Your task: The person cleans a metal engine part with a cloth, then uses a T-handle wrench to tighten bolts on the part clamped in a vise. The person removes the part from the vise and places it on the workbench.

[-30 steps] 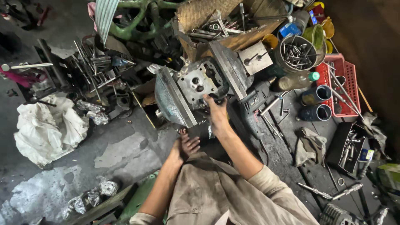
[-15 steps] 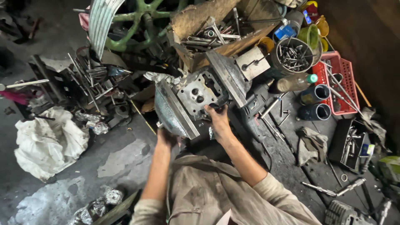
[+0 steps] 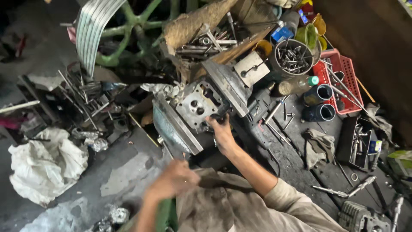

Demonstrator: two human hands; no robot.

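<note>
A grey metal cylinder head [image 3: 195, 105] sits tilted between two thick steel plates, one at its left [image 3: 171, 129] and one at its right [image 3: 225, 83]. My right hand [image 3: 222, 132] grips the lower right edge of the cylinder head, fingers curled over it. My left hand [image 3: 174, 180] is blurred low in front of my body, below the left plate and apart from it. It looks curled, but I cannot make out anything in it. A green bar [image 3: 165, 215] shows just under that hand.
A tin of bolts [image 3: 294, 58], a red basket [image 3: 349, 92] and two dark tubes [image 3: 319, 103] stand at the right. A rag [image 3: 319, 146], a black tool tray [image 3: 356, 144] and loose bars [image 3: 343, 189] lie nearby. A white sack [image 3: 43, 163] lies left; a green frame [image 3: 128, 30] stands behind.
My left hand has come off the left plate and dropped back toward my body. My right hand stays on the cylinder head. The view has shifted slightly.
</note>
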